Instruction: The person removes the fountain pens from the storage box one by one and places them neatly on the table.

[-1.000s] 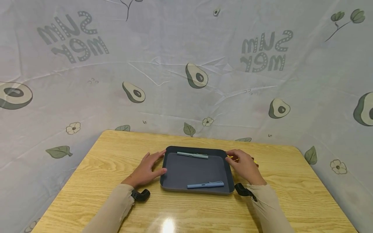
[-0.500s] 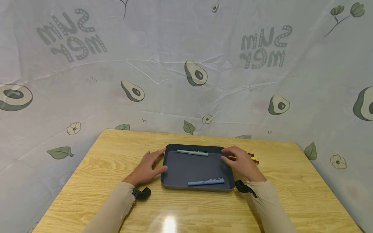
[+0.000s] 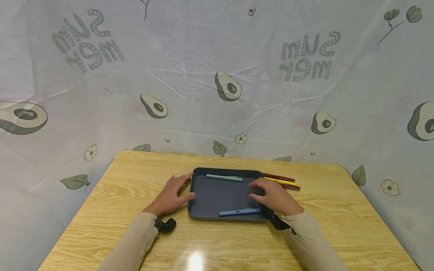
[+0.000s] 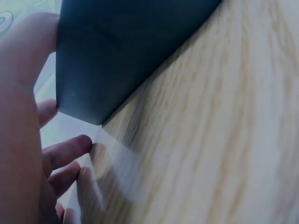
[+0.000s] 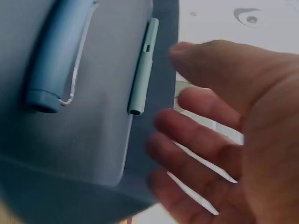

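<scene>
Touching the tray (image 3: 217,197) with my left hand (image 3: 170,196), I hover my right hand (image 3: 274,195) above, fingers (image 5: 187,130) apart on both.

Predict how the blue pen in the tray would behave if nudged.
The blue pen would probably stay stiff, its barrel looking straight. That rounded barrel might start rolling, but the protruding clip would likely stop it.
</scene>
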